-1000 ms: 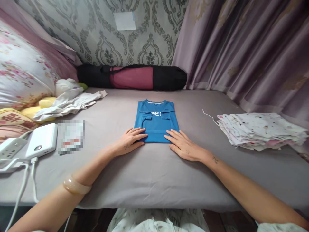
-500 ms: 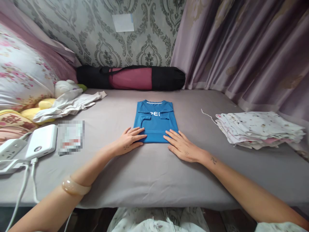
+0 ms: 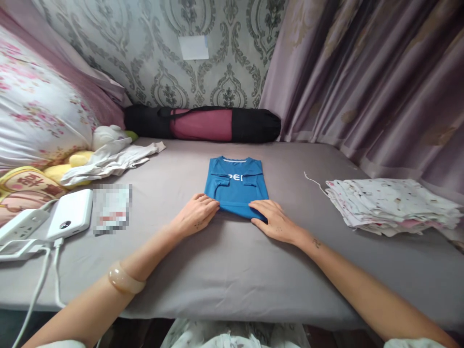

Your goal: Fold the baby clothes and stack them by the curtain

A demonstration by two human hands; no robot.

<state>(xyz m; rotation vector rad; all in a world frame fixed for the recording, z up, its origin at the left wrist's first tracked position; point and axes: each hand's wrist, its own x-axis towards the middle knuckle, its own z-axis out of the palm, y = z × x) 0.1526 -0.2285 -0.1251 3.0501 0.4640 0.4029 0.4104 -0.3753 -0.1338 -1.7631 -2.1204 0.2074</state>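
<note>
A blue T-shirt (image 3: 237, 192), folded into a neat rectangle, lies in the middle of the grey sheet with its collar away from me. White letters show between its folded-in sleeves. My left hand (image 3: 201, 212) has its fingers curled over the near left corner, and its thumb is hidden. At the near right corner, my right hand (image 3: 273, 220) grips the folded hem, fingers on top and thumb at the near edge. Between both hands the near edge is slightly lifted and slants.
Right of the shirt is a stack of folded white patterned cloths (image 3: 391, 203). A white power bank (image 3: 70, 215), a power strip (image 3: 23, 224) with cables, a blurred packet (image 3: 113, 208) and a pale garment (image 3: 112, 162) lie left. A long black-and-maroon bag (image 3: 201, 124) rests along the wall.
My fingers have gone from lying flat on the shirt's near corners to curling round them. The near edge has come up a little. The view has tilted slightly.
</note>
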